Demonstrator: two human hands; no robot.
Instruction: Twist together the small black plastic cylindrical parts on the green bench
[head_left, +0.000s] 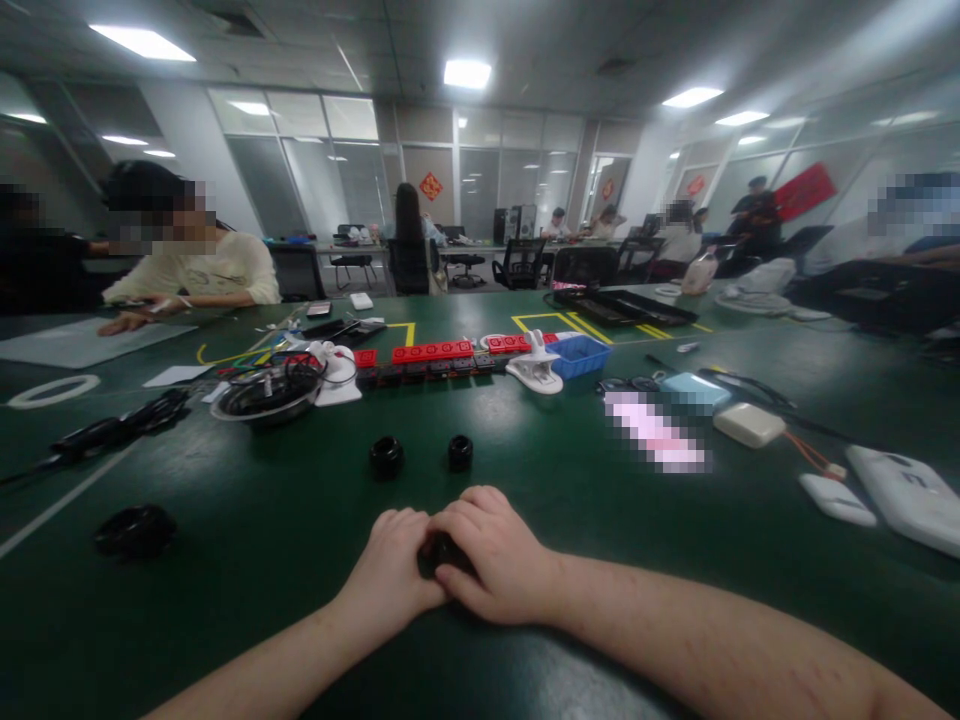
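Note:
My left hand (397, 560) and my right hand (495, 560) are wrapped together round a dark, glossy black part (448, 553), low over the green table. Most of that part is hidden by my fingers, so its exact kind does not show. Just beyond my hands stand two short black ring-shaped parts: a larger black ring (386, 456) and a smaller black ring (460, 452), both with an opening on top. Farther off to the left lies a glossy black bundle (136, 530), too blurred to name.
Across the green table (315, 500) stand a metal bowl with black cable (266, 392), a row of red-and-black blocks (433, 358), a white clip stand (535, 368) and a blue basket (581, 356). White devices (907, 495) lie at right. A person (202, 260) sits across at left.

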